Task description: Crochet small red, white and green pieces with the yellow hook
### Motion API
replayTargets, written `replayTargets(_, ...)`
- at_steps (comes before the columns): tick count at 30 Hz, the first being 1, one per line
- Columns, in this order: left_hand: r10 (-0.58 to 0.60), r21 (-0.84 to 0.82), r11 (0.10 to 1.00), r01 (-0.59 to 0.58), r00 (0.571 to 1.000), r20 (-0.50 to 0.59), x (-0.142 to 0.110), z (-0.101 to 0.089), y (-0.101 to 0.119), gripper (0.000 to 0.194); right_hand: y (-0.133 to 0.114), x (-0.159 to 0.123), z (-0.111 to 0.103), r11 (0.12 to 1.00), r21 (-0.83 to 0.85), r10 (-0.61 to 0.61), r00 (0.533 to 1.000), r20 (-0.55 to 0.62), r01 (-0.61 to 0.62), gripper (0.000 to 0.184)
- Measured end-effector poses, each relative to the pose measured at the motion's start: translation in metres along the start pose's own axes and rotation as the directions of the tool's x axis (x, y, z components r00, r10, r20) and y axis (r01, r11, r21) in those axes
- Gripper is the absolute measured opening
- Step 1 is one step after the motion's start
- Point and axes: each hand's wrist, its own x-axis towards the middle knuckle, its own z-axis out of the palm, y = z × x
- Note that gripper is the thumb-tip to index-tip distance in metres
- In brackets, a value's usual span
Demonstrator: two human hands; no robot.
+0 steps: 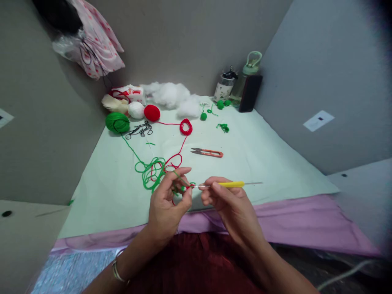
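Note:
Between the thumb and fingers of my left hand (168,200) is a small red and green crochet piece (187,188). Green yarn passes over that hand's raised index finger. My right hand (231,204) grips a crochet hook (232,184) by its yellow handle, and the thin metal tip reaches the crochet piece. Loose green yarn (150,173) lies in loops just left of my hands, mixed with some red strands. It leads back to a green yarn ball (117,122). Part of the crochet piece is hidden by my fingers.
Orange thread snips (207,152) lie beyond my hands. A red yarn ring (185,127), red ball (152,113), white ball (136,110) and white stuffing (171,96) sit farther back. A bottle (251,67), dark phone (250,94) and small green pieces (224,128) are at back right.

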Motion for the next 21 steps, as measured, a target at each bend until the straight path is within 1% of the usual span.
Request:
replayTargets(1,0.026,0.019,0.999,-0.026,1.0,0.003,-0.001,-0.001,-0.002,0.041,-0.002,0.001,0.0,0.999,0.015,0.048,0.999,-0.011,-0.048,0.02)
replayTargets(3,0.069,0.053,0.996,-0.07,0.997,0.017,-0.001,-0.003,-0.004,0.042,-0.005,0.001,0.0,0.994,0.037,0.105,0.994,-0.017,-0.105,0.022)
replayTargets(6,0.077,0.059,0.995,-0.079,0.996,0.039,-0.002,-0.006,-0.004,0.041,-0.009,0.001,0.001,0.99,0.061,0.129,0.992,0.011,-0.129,0.022)
replayTargets(8,0.023,0.007,1.0,-0.024,0.998,0.066,-0.002,-0.007,-0.002,0.038,-0.009,0.001,0.002,0.989,0.068,0.126,0.992,0.025,-0.128,0.021)
replayTargets(10,-0.071,-0.074,0.994,0.079,0.992,0.108,-0.002,-0.007,0.001,0.033,-0.008,0.0,0.003,0.992,0.073,0.103,0.994,0.034,-0.105,0.02)
replayTargets(12,-0.174,-0.156,0.968,0.196,0.974,0.142,-0.001,-0.006,0.003,0.029,-0.004,-0.001,0.005,0.998,0.056,0.034,0.999,0.034,-0.036,0.018)
replayTargets(15,-0.278,-0.235,0.921,0.31,0.947,0.158,0.0,-0.006,0.003,0.032,0.003,-0.002,0.005,0.986,-0.051,-0.155,0.988,0.021,0.156,0.011)
replayTargets(18,-0.318,-0.281,0.89,0.359,0.93,0.181,0.002,-0.007,0.002,0.038,0.009,-0.002,0.004,0.908,-0.231,-0.35,0.936,0.042,0.35,0.012)
replayTargets(21,-0.353,-0.341,0.842,0.418,0.905,0.239,0.002,-0.008,0.002,0.039,0.012,-0.004,0.002,0.801,-0.379,-0.464,0.88,0.098,0.464,0.018)
